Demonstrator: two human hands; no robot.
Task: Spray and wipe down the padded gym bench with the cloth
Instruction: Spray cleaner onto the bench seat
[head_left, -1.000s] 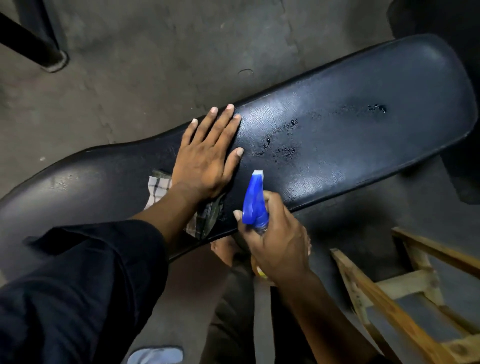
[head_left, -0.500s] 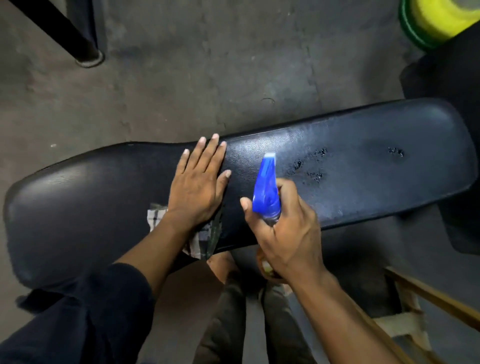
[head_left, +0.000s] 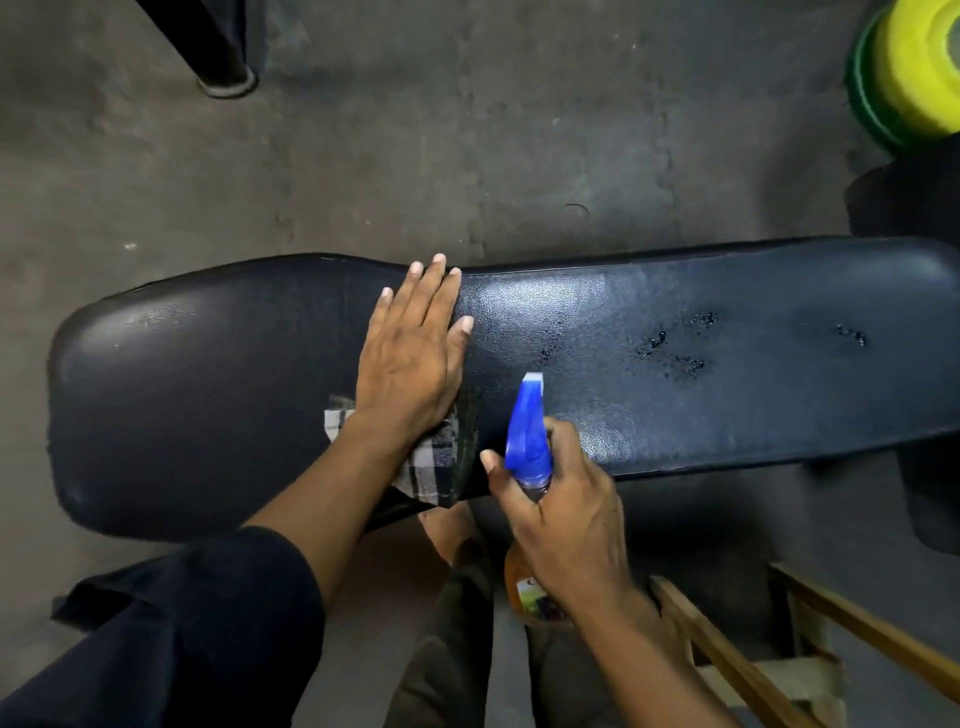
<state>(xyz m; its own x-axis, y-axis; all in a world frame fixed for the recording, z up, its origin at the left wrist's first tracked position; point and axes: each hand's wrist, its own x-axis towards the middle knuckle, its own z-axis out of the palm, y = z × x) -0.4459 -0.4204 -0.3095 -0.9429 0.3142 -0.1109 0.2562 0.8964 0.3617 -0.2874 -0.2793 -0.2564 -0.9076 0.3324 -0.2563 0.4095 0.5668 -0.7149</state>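
Half the job at best, by the look of it. Out at the left end, the long black padded vinyl counter (head_left: 208, 395) looks dull and dry — no droplets there that I can make out. Moving in, the left hand (head_left: 410, 358) lies flat with its fingers (head_left: 421, 291) straight and together, pressing the grey-and-white checked cloth (head_left: 431, 462) onto the pad; the cloth pokes out under the wrist at the near edge. Next, the right hand (head_left: 566, 504) has its fingers curled round the clear spray bottle with the blue trigger head (head_left: 527, 431), nozzle aimed across the pad. Further right, dark beads of liquid (head_left: 675, 348) sit unwiped — so spraying is under way there, wiping yet to follow, I'd judge.
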